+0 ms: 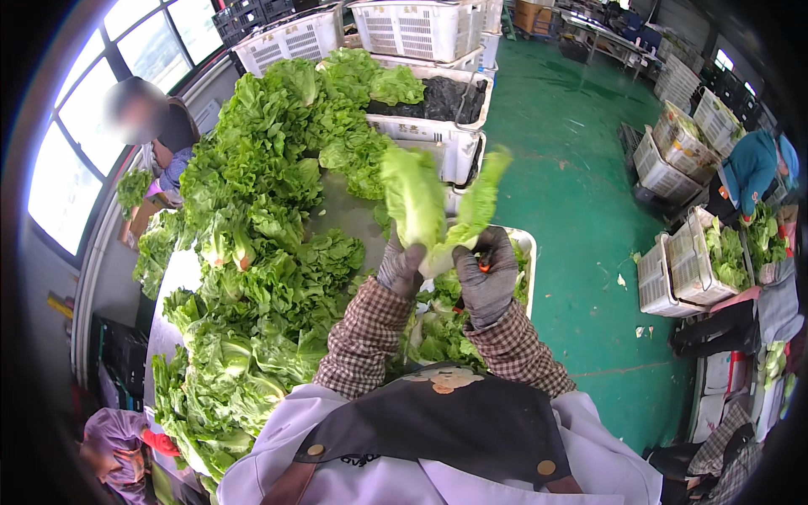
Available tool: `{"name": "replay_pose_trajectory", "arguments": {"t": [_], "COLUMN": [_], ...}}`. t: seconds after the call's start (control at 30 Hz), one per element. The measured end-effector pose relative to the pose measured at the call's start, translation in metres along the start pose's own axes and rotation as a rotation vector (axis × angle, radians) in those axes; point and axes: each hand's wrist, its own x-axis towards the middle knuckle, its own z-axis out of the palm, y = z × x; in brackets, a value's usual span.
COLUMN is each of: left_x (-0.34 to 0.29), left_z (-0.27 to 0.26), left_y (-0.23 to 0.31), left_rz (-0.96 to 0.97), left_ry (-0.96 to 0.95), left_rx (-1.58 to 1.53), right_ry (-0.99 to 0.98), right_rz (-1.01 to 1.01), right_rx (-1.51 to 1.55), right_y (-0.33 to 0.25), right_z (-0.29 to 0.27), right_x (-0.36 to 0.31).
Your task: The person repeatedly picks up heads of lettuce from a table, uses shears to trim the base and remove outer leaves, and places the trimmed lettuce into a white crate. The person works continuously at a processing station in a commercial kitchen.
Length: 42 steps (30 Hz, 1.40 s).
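Observation:
A pale green romaine lettuce (412, 198) is held upright in front of me, above a white crate (533, 263). Gripping it low on its left side is my grey-gloved left hand (399, 268), closed. My right hand (490, 286), also gloved and closed, pinches an outer lettuce leaf (478, 206) that bends away to the right, its base close to the head. A small orange-red object shows between the right fingers; its kind is hidden. Loose green leaves (446, 335) lie in the crate under my hands.
A large heap of lettuce (261, 194) covers the table (341, 206) on my left. White crates (425, 139) stand ahead, one lined with black plastic. People work at the left window, lower left and right, where more crates (686, 261) stand on the green floor (572, 194).

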Motion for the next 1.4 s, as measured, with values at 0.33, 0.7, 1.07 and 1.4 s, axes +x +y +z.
{"name": "replay_pose_trajectory", "arguments": {"t": [0.33,0.7,1.07,1.4], "left_x": [-0.001,0.001,-0.006,-0.003], "left_z": [0.019,0.060,0.046,0.040], "left_y": [0.032,0.018,0.034,0.027], "left_rz": [-0.086,-0.244,-0.251,-0.077], "left_ry": [0.534,0.380,0.343,0.043], "left_rx": [-0.502,-0.343,-0.222,0.025], "right_ry": [0.176,-0.326,-0.363,-0.132], "right_rz": [0.181,-0.070,-0.339,0.525], "right_rx": [-0.109,-0.706,-0.666,0.313], "right_y": [0.021,-0.024,-0.012,-0.030], "right_z": [-0.044,0.003,-0.008,-0.002], "right_x": [0.031,-0.001,0.007,-0.005]}}
